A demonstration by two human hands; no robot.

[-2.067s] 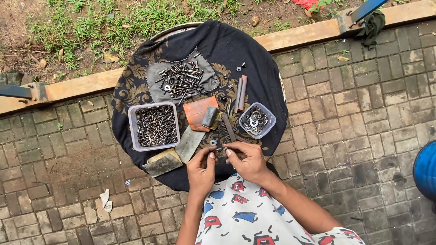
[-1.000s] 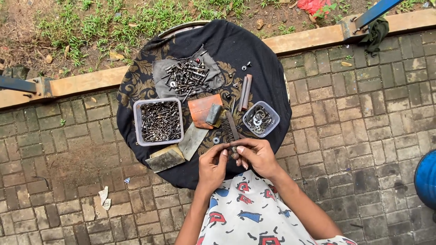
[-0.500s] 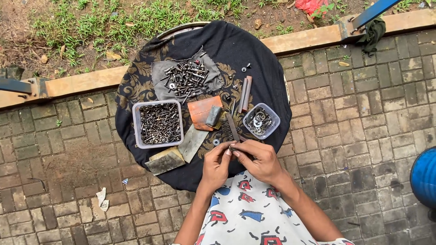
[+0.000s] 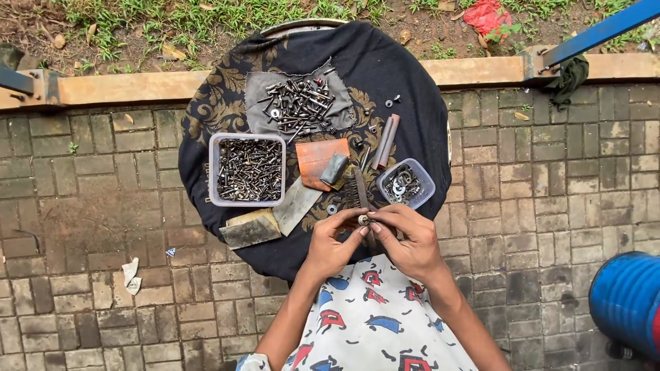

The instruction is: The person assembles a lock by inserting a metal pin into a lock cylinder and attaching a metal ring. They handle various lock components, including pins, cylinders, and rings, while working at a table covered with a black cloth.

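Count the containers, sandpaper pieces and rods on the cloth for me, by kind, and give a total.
Plastic tubs: 2, a big one full of screws and a small one of washers
Sandpaper pieces: 3, orange, grey, tan-edged
Rods: 2, side by side
Total: 7

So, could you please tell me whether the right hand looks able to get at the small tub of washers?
Probably yes: the right hand sits just below the small tub of washers, with nothing between them, though its fingers pinch a small metal part.
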